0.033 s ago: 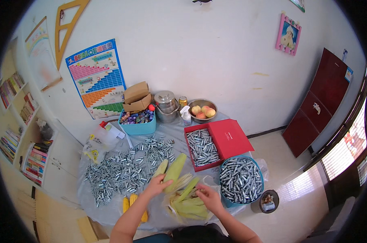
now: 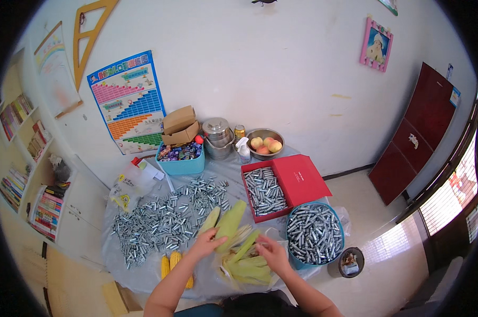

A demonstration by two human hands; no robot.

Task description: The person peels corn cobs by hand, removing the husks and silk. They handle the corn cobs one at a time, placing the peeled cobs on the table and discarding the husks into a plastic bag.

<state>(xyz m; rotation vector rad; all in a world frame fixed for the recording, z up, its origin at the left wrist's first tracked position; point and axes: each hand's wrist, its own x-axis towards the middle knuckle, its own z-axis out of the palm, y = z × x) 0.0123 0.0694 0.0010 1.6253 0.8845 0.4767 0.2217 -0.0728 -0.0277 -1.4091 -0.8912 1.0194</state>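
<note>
Left hand (image 2: 206, 244) closes on the lower end of an unhusked ear of corn (image 2: 230, 224), which lies tilted on the grey table cover (image 2: 144, 274) with its tip pointing away from the person. Right hand (image 2: 272, 252) pinches a strip of green husk (image 2: 248, 245) beside that ear, fingers curled around the leaf. The step in hand reads as husking: one hand steadies the ear while the other peels a leaf away. The next move would seem to call for a firm hold at the ear's base and a pull of the leaf down toward the person. Loose husks (image 2: 247, 269) lie heaped just under and between both hands. Two bare yellow cobs (image 2: 170, 263) rest to the left, near the left forearm. Beyond the ear, a wide scatter of small silver metal cylinders (image 2: 165, 219) covers the left half of the table. A red box (image 2: 265, 193) of the same cylinders sits behind the right hand, its lid (image 2: 302, 179) open to the right, and a blue basket (image 2: 314, 233) of them stands just right of the right hand, close to the table's right edge. Open room is narrow: the near edge lies just below the husk heap, and only the strip toward the person offers free travel.
</note>
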